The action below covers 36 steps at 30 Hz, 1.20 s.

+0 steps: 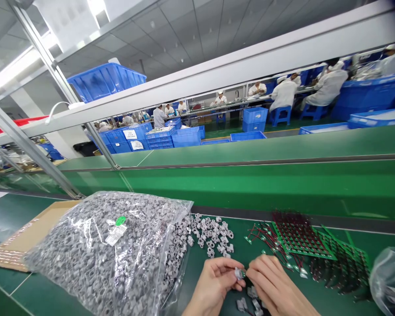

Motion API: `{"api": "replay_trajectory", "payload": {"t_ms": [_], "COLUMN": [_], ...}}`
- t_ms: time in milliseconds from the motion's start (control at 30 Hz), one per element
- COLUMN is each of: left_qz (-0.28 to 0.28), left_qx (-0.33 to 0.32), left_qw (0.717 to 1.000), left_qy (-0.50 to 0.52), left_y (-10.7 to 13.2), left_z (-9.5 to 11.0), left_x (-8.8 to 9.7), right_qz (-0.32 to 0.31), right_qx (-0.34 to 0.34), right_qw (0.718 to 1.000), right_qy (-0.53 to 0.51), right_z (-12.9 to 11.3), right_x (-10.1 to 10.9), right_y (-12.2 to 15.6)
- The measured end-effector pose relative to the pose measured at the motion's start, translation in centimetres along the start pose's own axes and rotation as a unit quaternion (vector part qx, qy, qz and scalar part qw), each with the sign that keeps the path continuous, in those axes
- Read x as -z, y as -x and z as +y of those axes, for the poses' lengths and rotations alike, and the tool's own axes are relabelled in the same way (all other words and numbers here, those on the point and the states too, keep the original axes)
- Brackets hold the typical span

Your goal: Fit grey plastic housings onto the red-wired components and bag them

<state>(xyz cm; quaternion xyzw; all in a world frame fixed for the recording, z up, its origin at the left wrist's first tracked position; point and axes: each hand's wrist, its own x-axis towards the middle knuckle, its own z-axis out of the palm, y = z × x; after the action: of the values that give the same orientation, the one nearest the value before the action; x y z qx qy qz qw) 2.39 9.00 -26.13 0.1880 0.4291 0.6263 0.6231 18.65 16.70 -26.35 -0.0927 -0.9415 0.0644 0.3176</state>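
Note:
Between the thumb and fingers of my left hand (217,278) is a small grey plastic housing (238,274). My right hand (273,281) pinches a small green circuit board (244,273) against the housing; the fingers hide most of the board. Below the hands lie several grey housings (242,304), partly covered by my right hand. Loose grey housings (213,232) are scattered on the green table just beyond my left hand. Small boards with dark red wires (270,237) lie beyond my right hand.
A large clear bag (118,254) full of grey housings fills the left, beside a cardboard sheet (36,228). Green board panels (303,239) and a clear plastic container (390,276) are at right. A green-sided conveyor (250,182) runs behind. People in white (283,93) sit beyond.

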Motion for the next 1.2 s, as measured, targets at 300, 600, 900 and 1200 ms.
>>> {"api": "replay_trajectory", "payload": {"t_ms": [300,600,900,1200], "left_qz": [0.041,0.07,0.037,0.019], "left_qx": [-0.036,-0.051,-0.065,-0.092], "left_qw": [0.998,0.992,0.989,0.974], "left_qy": [-0.041,-0.091,-0.127,-0.204], "left_y": [0.1,0.6,0.3,0.6], "left_z": [-0.4,0.2,-0.1,0.3], "left_x": [0.2,-0.3,0.1,0.0], "right_qz": [0.045,0.028,0.011,0.01], "right_qx": [0.017,0.017,0.016,0.014], "right_qw": [0.998,0.999,1.0,0.999], "right_qy": [0.032,0.016,0.02,0.039], "right_z": [-0.5,-0.5,-0.2,-0.1], "right_x": [0.1,0.2,0.4,-0.3], "right_y": [-0.8,-0.6,-0.2,0.1]}}
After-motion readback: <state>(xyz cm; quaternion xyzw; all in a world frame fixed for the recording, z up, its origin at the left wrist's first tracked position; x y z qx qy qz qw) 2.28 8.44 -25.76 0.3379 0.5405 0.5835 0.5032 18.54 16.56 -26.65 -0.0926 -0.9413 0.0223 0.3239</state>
